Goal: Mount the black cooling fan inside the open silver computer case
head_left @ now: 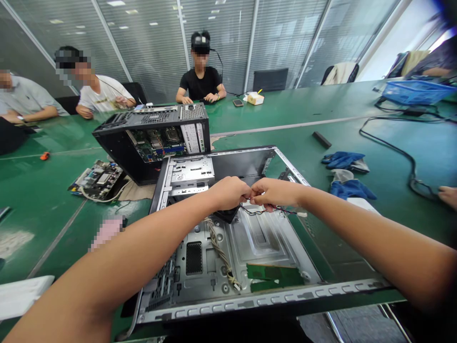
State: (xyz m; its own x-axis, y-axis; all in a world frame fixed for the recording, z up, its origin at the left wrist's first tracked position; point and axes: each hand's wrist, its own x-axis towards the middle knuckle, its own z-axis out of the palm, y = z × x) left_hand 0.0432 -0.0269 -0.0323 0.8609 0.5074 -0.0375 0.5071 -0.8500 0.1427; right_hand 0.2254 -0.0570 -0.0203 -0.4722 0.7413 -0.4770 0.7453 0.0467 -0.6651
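In the head view, my left hand [230,193] and my right hand [276,193] meet above an open computer case [278,233], fingertips pinched together. Both are closed on a thin dark cable [252,212]. Its loose end, with a white connector [302,215], hangs out to the right of my right hand. Just beneath my left hand is a black part [227,216], mostly covered; its kind cannot be made out. Inside the case lie a braided bundle of beige wires [218,247] and green memory modules [274,272]. A metal drive cage [193,170] fills the far left corner.
Behind stands a second black case [121,155] with its board exposed. Left of it lies a loose circuit board [100,178]. Blue gloves [352,188], a black bar [322,139] and a blue basket [416,93] are on the right. Several people sit around the green table [250,123].
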